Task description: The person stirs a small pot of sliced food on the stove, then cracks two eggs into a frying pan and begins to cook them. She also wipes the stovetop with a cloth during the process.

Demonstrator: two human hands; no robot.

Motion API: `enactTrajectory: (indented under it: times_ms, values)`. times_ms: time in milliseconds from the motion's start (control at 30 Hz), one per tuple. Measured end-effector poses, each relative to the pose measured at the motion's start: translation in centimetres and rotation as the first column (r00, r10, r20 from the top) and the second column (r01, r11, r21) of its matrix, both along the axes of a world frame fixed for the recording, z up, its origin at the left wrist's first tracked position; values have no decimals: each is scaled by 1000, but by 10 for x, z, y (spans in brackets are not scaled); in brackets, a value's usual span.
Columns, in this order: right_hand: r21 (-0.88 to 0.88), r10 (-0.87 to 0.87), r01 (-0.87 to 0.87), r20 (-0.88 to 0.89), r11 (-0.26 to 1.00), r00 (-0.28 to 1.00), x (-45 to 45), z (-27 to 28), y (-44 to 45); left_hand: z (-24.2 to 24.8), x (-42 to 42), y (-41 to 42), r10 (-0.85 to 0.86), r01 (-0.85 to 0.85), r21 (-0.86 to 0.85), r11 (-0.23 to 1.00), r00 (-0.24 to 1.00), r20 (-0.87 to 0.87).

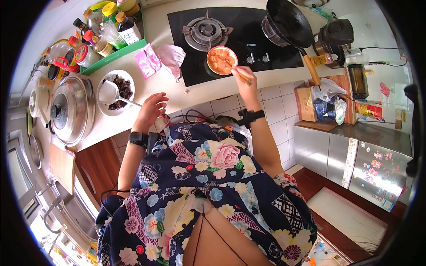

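Observation:
My right hand (246,78) grips a thin wooden utensil (245,80), probably chopsticks, whose far end reaches into a small bowl (208,63). Round orange slices (219,60), perhaps carrot or sausage, fill this bowl, which sits at the front of the black glass gas hob (273,63). Over the counter's front edge hovers my left hand (153,108), empty, its fingers loosely curled and apart. Close to it, the handle of a white spatula (108,93) runs under or beside the hand; I cannot tell if they touch. The spatula lies across a white plate (132,87) of dark wood ear fungus (123,87).
A black wok (289,23) rests on the right burner, its wooden handle (311,68) jutting past the counter edge. Left stands a lidded steel pot (71,109). Behind it, a green tray (114,56) holds bottles and jars. A pink packet (148,61) lies beside the hob.

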State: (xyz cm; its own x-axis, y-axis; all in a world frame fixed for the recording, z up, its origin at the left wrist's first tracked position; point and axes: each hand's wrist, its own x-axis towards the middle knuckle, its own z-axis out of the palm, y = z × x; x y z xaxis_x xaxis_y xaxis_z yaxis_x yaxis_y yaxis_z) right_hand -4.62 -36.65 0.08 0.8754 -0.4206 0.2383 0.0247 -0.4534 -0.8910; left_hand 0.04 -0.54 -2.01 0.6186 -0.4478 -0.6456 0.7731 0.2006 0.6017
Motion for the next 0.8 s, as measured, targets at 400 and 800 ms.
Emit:
enactTrajectory:
  times_ms: [400,800]
  values:
    - [321,-306,338,-148,885,940,-4,7,-34,-1,-1,3,22,-22,5,1000,1000,-8]
    - [163,20,-13,-42,987,999,-7,13,-5,7,-1,2,47,-47,22,999,999,-10]
